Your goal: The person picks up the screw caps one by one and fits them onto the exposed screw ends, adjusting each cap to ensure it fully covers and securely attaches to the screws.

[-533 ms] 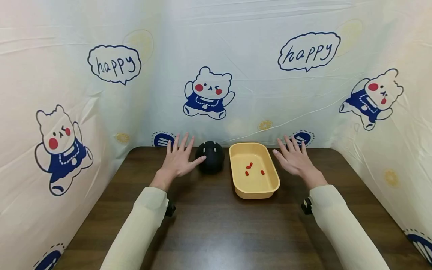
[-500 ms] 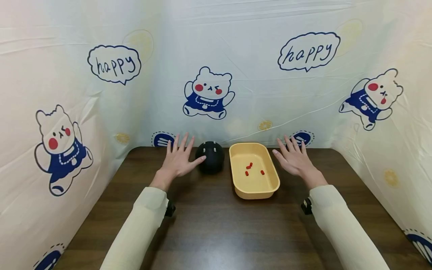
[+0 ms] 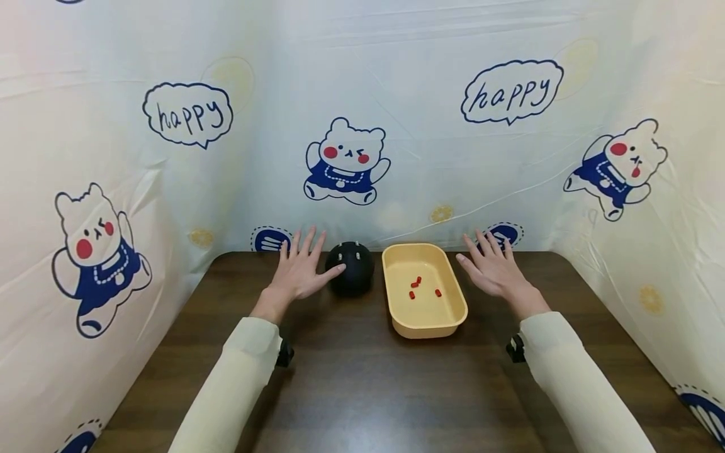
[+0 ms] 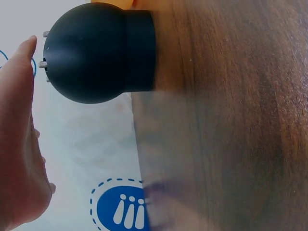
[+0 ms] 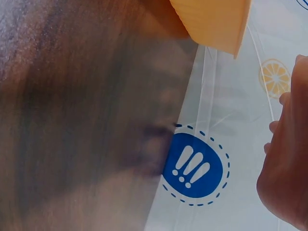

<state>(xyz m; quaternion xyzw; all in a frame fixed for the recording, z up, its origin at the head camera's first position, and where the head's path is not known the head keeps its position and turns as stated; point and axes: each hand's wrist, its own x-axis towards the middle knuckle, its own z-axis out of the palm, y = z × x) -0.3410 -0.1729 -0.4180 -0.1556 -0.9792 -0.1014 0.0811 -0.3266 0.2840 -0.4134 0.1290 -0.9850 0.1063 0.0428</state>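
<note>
My left hand [image 3: 296, 274] is held over the table with its fingers spread, its thumb overlapping a black ball-shaped object [image 3: 352, 277] in the head view. That object has a short, round base and several small metal pins on its top, as the left wrist view shows [image 4: 91, 53]. Right of it stands a yellow rectangular tub [image 3: 428, 322], with several small red pieces [image 3: 415, 285] lying on its floor. On the tub's other side, my right hand [image 3: 494, 270] hovers with fingers spread. Both hands hold nothing.
The dark wooden table [image 3: 351, 384] runs back to a pale curtain [image 3: 430, 126] printed with bears, which hangs behind and along both sides. The black object and tub stand near the table's far edge, side by side with a narrow gap.
The head view has tilted slightly, so the curtain, tub and black object sit a little lower and further left. Both hands keep their spread pose.
</note>
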